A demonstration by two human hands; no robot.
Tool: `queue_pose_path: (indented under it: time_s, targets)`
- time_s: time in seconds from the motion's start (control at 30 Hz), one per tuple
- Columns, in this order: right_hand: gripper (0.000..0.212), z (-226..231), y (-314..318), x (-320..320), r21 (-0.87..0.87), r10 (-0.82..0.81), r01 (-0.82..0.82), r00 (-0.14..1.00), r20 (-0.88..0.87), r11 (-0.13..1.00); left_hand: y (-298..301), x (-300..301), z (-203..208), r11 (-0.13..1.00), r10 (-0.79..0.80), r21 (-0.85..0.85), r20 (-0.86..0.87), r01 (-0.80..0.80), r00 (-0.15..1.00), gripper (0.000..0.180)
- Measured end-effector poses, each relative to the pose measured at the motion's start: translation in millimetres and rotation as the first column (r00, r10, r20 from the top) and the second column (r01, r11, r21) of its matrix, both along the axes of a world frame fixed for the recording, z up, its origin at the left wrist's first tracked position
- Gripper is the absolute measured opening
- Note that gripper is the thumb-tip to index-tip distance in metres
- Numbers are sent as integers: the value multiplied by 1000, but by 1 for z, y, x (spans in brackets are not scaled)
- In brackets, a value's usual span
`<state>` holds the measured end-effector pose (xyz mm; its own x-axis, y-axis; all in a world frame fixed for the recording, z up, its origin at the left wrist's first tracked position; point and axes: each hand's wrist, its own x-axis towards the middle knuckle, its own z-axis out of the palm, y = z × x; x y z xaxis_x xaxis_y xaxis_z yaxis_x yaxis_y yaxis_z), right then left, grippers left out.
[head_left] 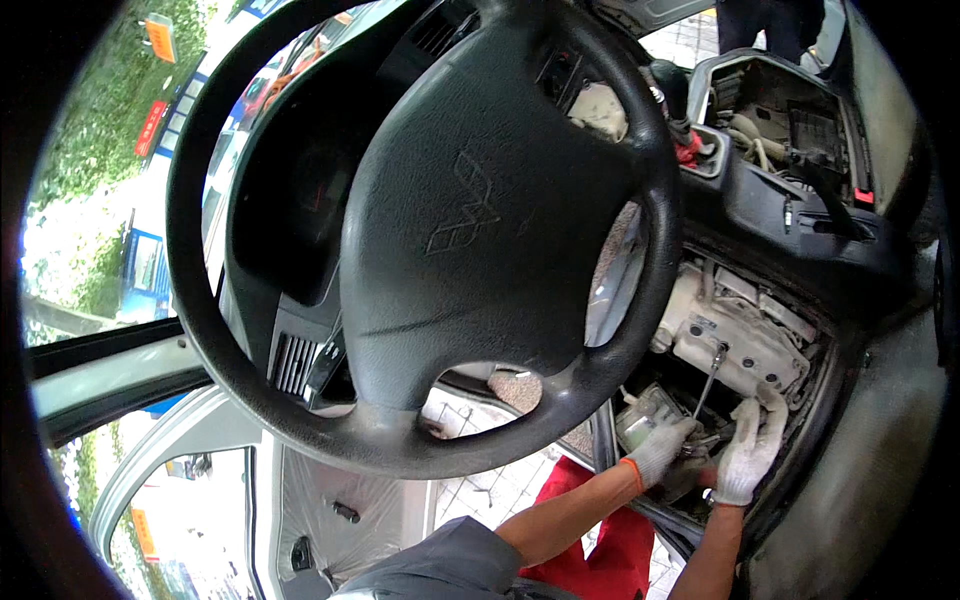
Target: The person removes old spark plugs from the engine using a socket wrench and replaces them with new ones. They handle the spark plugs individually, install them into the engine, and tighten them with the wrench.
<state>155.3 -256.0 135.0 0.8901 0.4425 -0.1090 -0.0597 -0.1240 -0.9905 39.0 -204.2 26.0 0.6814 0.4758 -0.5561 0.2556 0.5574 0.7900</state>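
My left hand point(660, 452), in a pale work glove with an orange cuff edge, is closed at the lower end of a slim metal tool that looks like a ratchet wrench point(709, 385). Its round head rests against the pale, dusty engine cover point(745, 355) in the open bay. Just to the right, my right hand point(748, 455), also gloved, is raised beside the cover's lower edge with thumb and fingers apart. Nothing shows in it. Below the cover, between the hands, sit a greyish metal part point(645, 415) and dark engine parts, partly hidden by the gloves.
A black steering wheel point(470, 220) fills the upper middle. A black console point(800, 215) with a lever and an opened compartment point(770, 120) lies at upper right. An open door point(345, 510) stands at lower left. Another person's dark trousers point(755, 25) show at the top.
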Motion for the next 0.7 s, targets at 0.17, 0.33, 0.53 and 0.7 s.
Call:
queue_pose_path:
  time_s: [0.17,0.33,0.53,0.7]
  targets:
    - [30,-16,-1,26,-46,-103,102,994,-25,994,20,31,26,982,-143,113,-77,152,987,26]
    - [30,-59,-17,41,-149,-360,347,930,-71,926,50,59,17,937,76,-334,-92,-103,993,26]
    - [37,-102,-50,62,-740,-221,132,975,-23,660,65,101,-42,880,151,-422,-185,-217,971,21]
    - [30,-36,-10,72,-783,270,81,913,307,617,55,94,-80,784,285,-532,-149,-320,947,18]
